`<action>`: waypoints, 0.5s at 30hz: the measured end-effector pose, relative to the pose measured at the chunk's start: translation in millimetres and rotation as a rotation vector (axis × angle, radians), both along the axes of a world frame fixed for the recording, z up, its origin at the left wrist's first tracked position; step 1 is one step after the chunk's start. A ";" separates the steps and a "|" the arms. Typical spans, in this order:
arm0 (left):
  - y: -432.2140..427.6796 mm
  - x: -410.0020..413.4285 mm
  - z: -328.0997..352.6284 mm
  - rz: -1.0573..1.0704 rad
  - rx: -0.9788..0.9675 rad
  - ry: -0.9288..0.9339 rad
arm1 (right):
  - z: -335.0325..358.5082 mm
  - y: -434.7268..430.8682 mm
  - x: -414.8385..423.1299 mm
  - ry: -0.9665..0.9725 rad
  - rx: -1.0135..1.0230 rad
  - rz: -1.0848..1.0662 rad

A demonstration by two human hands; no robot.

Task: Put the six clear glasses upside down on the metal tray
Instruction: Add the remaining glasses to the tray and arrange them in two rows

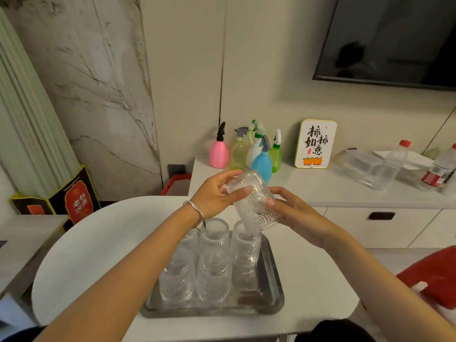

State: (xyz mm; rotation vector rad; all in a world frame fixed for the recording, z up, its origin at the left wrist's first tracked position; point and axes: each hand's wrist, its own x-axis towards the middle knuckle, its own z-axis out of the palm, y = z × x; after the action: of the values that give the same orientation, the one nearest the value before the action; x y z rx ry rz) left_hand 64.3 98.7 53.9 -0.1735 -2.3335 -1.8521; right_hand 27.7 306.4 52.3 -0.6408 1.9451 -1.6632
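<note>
A metal tray (270, 287) lies on the white table in front of me. Several clear ribbed glasses (213, 275) stand upside down on it in two rows. Its front right corner is bare. Above the tray's back right I hold one more clear glass (254, 201), tilted, its base toward the upper left. My left hand (214, 196) grips it near the base, thumb on its side. My right hand (293, 213) holds the rim end from the right. A silver bangle hangs on my left wrist, over the back glasses.
The white rounded table (93, 248) carries the tray. Behind it a white sideboard (328, 191) holds several coloured spray bottles (261, 161), a small sign, clear containers and plastic water bottles (392, 166). A red object (434, 275) lies at the right edge.
</note>
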 end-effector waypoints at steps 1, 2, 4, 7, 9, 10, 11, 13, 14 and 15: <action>0.7 4.5 0.7 -0.011 -0.045 0.013 | -1.0 -1.6 5.0 0.026 0.042 0.011; 2.4 8.9 0.7 -0.024 -0.074 0.022 | -2.5 -3.0 10.1 0.043 0.064 0.022; 7.5 16.5 -1.8 -0.045 -0.099 0.028 | -5.6 -3.7 19.8 0.051 0.066 0.044; 14.2 23.5 -9.2 -0.085 -0.111 -0.008 | -14.9 1.4 31.9 0.065 0.066 -0.005; 14.3 27.3 -15.1 -0.116 -0.064 -0.059 | -26.8 6.2 37.9 0.085 0.082 -0.076; 11.6 29.5 -19.1 -0.108 -0.077 -0.071 | -34.3 8.3 40.7 0.093 0.086 -0.108; 7.2 32.0 -24.8 -0.086 -0.138 -0.077 | -41.8 10.5 43.5 0.105 0.087 -0.140; -4.6 37.4 -41.8 -0.043 -0.361 -0.094 | -55.8 13.6 49.2 0.132 0.087 -0.195; -10.8 40.8 -51.4 -0.029 -0.509 -0.108 | -62.7 14.6 51.3 0.141 0.085 -0.216; -16.3 44.1 -60.6 -0.021 -0.660 -0.126 | -69.5 15.5 53.0 0.148 0.082 -0.236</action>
State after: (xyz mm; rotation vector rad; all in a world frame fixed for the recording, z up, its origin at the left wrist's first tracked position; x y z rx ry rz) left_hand 108.3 82.4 -6.7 -0.1569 -2.9533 -1.0559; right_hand 80.8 321.9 -17.2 -0.5332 2.2577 -1.7034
